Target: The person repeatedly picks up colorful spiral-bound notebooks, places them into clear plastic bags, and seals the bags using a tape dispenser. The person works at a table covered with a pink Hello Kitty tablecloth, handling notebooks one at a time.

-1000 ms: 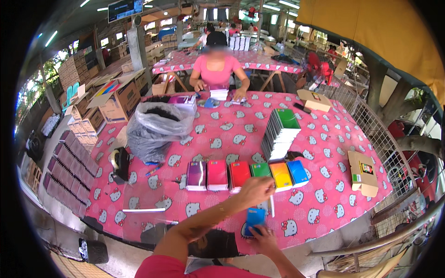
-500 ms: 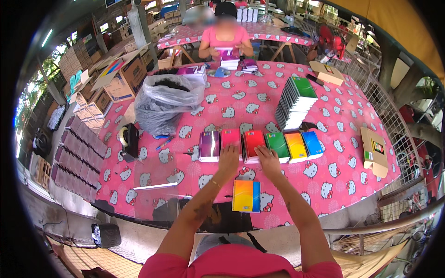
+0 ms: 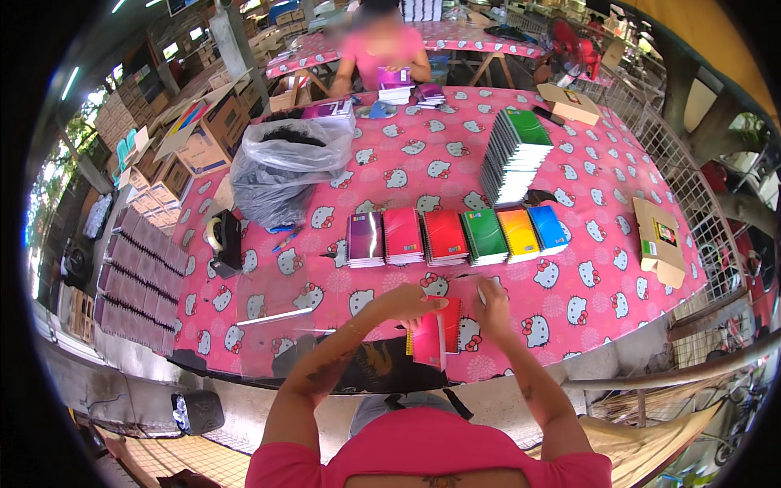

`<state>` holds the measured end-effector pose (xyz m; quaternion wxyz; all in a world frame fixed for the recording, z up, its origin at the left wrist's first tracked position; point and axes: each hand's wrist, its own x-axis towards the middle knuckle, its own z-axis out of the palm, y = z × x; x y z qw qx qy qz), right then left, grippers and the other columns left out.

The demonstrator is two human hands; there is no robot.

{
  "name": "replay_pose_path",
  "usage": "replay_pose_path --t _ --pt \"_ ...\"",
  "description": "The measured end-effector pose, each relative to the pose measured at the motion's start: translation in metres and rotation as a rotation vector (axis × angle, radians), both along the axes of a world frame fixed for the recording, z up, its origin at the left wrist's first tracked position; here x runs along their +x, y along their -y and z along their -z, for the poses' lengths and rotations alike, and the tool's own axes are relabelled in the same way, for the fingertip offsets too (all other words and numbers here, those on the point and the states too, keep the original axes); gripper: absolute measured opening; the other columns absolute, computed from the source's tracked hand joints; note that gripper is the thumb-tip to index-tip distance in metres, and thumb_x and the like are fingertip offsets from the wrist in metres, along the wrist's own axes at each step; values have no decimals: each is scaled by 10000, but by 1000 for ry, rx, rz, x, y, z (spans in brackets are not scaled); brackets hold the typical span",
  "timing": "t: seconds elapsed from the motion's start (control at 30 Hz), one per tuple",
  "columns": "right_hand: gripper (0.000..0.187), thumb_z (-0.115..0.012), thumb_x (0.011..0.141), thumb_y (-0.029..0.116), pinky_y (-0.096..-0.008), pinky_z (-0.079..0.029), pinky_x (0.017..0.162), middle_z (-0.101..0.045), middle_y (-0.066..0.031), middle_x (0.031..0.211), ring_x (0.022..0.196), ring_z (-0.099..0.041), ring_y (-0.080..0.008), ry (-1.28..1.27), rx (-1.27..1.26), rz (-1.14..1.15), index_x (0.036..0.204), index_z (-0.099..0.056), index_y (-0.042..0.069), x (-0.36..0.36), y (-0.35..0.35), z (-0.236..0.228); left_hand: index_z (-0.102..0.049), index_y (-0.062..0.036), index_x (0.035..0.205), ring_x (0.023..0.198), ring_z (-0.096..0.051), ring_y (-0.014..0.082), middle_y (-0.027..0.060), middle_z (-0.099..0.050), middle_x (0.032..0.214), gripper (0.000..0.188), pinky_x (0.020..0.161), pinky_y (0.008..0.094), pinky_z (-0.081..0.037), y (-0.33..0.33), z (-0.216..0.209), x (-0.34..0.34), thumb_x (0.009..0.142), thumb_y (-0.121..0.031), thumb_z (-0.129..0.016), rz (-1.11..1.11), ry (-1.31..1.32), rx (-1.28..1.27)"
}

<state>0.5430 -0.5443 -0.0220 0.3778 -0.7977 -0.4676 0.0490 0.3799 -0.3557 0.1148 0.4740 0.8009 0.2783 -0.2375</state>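
left hand (image 3: 407,302): just below frame centre, curled over the top edge of a small stack of notebooks (image 3: 435,337), fingers closed on it
right hand (image 3: 492,299): right of that stack, fingers bent at its upper right corner; whether pinching a cover or only touching, cannot tell
held stack: lower centre of the frame, red and pink covers with a yellow sliver at the left edge, tilted up off the pink tablecloth (image 3: 569,203) near the table's front edge
row of piles (image 3: 455,236): centre of the frame, purple, pink, red, green, yellow, blue, side by side, just above both hands
risk, slipping: stack held mostly from the top, so lower books likely to slide out and drop over the near edge
risk, knocking: hands close under the row, so a forward push could shove the red pile askew
risk, toppling: tall green-topped stack (image 3: 514,154), upper right of centre, leaning; a jolt to the table could spill it
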Motion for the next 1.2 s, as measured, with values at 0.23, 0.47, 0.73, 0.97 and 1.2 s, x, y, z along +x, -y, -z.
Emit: replay_pose_path --t 0.23,0.47,0.73,0.97,1.2 --pt "436 -684 801 58 -467 -414 1013 -618 -46 1173 1129 -585 -293 595 -61 98 1230 -611 98 95 -27 -20 -636 35 1043 983 -648 362 236 -667 979 301 881 455 -510 5 70 85 883 -220 -626 4 1022 1057" --pt "309 -656 827 57 -406 -480 809 -654 -51 1043 932 -621 -266 442 188 -60 1130 -680 115 7 14 -81 -645 -3 1090 775 -660 363 197 -670 894 240 702 438 -548 -23 50 65 865 -69 -595 -184 1031 848" --pt "382 -672 817 113 -485 -426 943 -601 -79 1249 1138 -570 -300 -141 186 -173 1198 -652 99 -41 34 -25 -651 -28 1137 1003 -651 339 160 -657 1095 277 825 422 -546 47 19 -62 860 -49 -641 128 1116 947" --pt "572 -633 798 58 -487 -427 962 -534 -90 1307 1180 -516 -293 588 -111 239 1355 -506 96 119 14 -10 -611 -26 1198 1131 -592 350 168 -616 1200 403 949 452 -490 75 41 1 840 -174 -724 138 1109 794" --pt "329 -650 808 1 -402 -501 849 -647 -57 982 871 -644 -252 -6 305 367 1133 -665 48 111 18 -42 -622 -25 1202 1119 -606 358 191 -637 1191 312 926 447 -504 21 123 155 897 -91 -610 254 1085 1049"
